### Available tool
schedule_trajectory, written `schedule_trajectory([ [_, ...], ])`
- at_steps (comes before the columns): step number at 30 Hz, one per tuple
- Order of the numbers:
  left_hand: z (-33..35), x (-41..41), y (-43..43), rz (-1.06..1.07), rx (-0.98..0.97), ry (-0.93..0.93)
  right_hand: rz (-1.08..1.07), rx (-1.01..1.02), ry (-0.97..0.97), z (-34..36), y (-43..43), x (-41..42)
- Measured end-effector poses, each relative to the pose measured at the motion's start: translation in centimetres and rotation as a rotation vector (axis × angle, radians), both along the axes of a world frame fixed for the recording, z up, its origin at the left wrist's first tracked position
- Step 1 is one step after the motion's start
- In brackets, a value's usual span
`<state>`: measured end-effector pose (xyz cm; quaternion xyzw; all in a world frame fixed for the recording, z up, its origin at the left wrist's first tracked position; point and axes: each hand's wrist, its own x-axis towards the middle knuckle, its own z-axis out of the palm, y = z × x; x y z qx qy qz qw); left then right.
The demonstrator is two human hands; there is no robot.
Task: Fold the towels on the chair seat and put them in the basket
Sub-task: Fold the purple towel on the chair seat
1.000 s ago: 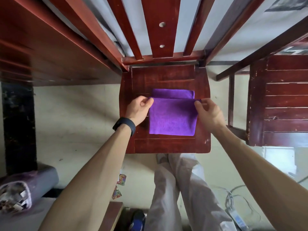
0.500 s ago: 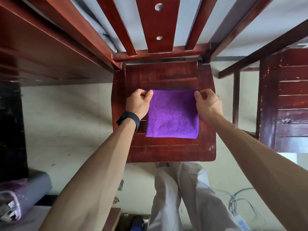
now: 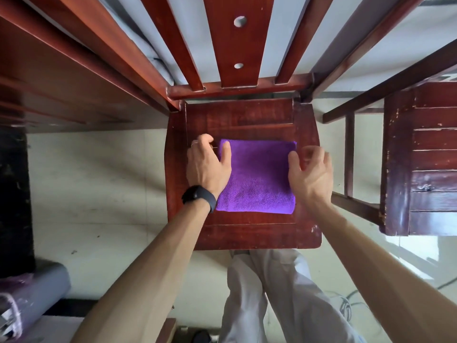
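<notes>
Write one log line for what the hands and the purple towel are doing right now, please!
towel: folded, flat on chair seat | left hand: open, at left edge | right hand: open, at right edge | basket: not in view

A dark red wooden chair seat [image 3: 243, 230] stands on a pale floor [image 3: 99, 194]. A folded purple towel [image 3: 259, 179] lies flat on it.

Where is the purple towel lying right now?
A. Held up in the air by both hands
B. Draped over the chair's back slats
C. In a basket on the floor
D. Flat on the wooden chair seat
D: the purple towel lies folded flat on the chair seat, with the left hand and right hand at its two sides.
</notes>
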<state>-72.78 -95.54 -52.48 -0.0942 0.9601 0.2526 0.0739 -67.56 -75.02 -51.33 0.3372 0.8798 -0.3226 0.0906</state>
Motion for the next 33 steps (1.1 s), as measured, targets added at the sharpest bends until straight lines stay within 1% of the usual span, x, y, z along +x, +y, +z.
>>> schedule_trajectory([
  [1, 0.2, 1.3, 0.2, -0.092, -0.058, 0.118, 0.103, 0.080, 0.110, 0.3, -0.6, 1.2],
  [2, 0.2, 2.6, 0.4, -0.210, -0.100, 0.187, 0.216, 0.152, 0.190, 0.3, -1.3, 2.1],
  [3, 0.0, 3.8, 0.7, -0.338, -0.131, 0.196, 0.343, 0.212, 0.227, 0.1, -1.9, 2.7],
  [4, -0.3, 4.6, 0.9, -0.445, -0.163, 0.159, 0.475, 0.256, 0.220, -0.4, -2.3, 3.1],
  [5, -0.7, 5.1, 1.0, -0.515, -0.199, 0.103, 0.582, 0.279, 0.168, -0.9, -2.5, 3.2],
  [6, -1.3, 5.1, 0.9, -0.547, -0.229, 0.043, 0.643, 0.282, 0.089, -1.6, -2.4, 3.2],
  [8, -2.4, 4.5, 0.1, -0.556, -0.284, -0.040, 0.656, 0.278, -0.026, -2.9, -1.5, 3.0],
  [11, -3.5, 3.5, -1.4, -0.611, -0.320, -0.079, 0.674, 0.305, -0.066, -4.0, -0.4, 3.2],
  [13, -3.6, 3.5, -1.4, -0.610, -0.332, -0.076, 0.661, 0.292, -0.079, -3.8, -0.7, 3.1],
  [15, -3.2, 4.0, -0.9, -0.523, -0.349, -0.097, 0.555, 0.261, -0.088, -3.0, -1.3, 3.3],
  [16, -2.6, 4.1, -0.6, -0.413, -0.352, -0.111, 0.452, 0.225, -0.086, -2.5, -1.4, 3.4],
  [17, -2.0, 4.1, -0.4, -0.254, -0.328, -0.118, 0.320, 0.168, -0.079, -2.0, -1.4, 3.4],
  [19, -1.0, 3.9, -0.5, 0.064, -0.172, -0.131, 0.045, 0.000, -0.071, -1.2, -1.0, 3.2],
  [21, -0.2, 3.3, -0.7, 0.224, 0.068, -0.240, -0.186, -0.204, -0.101, -0.6, -0.3, 2.5],
  [22, 0.2, 2.9, -0.9, 0.284, 0.160, -0.325, -0.269, -0.303, -0.151, -0.2, 0.0, 2.0],
  [23, 0.6, 2.5, -0.9, 0.337, 0.219, -0.423, -0.309, -0.371, -0.210, 0.0, 0.3, 1.5],
  [25, 1.1, 2.0, -1.0, 0.382, 0.273, -0.570, -0.288, -0.437, -0.293, -0.1, 0.8, 0.7],
  [27, 0.9, 1.6, -1.1, 0.376, 0.318, -0.617, -0.290, -0.479, -0.337, -0.5, 1.2, 0.1],
  [30, 1.2, 0.9, -1.2, 0.384, 0.392, -0.638, -0.271, -0.555, -0.362, -1.2, 2.0, -0.1],
  [33, 1.4, 0.5, -1.4, 0.362, 0.425, -0.675, -0.222, -0.598, -0.310, -1.3, 2.4, 0.5],
])
